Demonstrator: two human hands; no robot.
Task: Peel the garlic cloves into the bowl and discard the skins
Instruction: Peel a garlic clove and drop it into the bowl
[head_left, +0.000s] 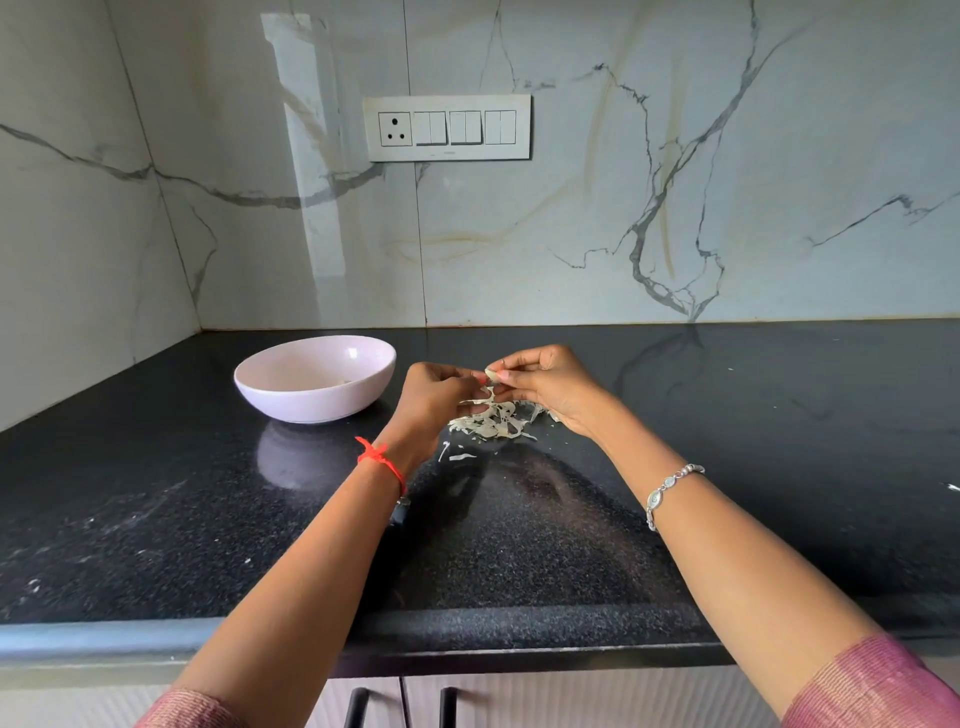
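"Two broad surfaces take up most of the view, don't they?"

"Yes; a grey-veined marble wall (675, 156) stands behind, and a black speckled bench (156, 519) runs below it; a white switch panel (447, 127) is set into the wall."

"And what stands on the bench?"

"A pale pink bowl (311, 405), left of centre and toward the back; something small lies inside it, too small to tell what."

"Where are the person's hands?"

"Both are raised just above the bench, to the right of the bowl, fingertips meeting; the left hand (434, 397) has its fingers curled inward; the right hand (550, 382) faces it."

"And the skins?"

"A loose pile of skins (496, 423) lies on the bench directly beneath the hands; a few stray flakes lie a little nearer the person."

"Anything on the wrists?"

"A silver bracelet (670, 488) on the right; a red thread (382, 460) tied round the left."

"So what does each grip hold?"

"The right hand's grip pinches a garlic clove (491, 373) between thumb and fingertips; the left hand's grip pinches the same clove from the other side; whether it has skin or flesh is too small to tell; the clove is in the air above the pile, well clear of the bowl."
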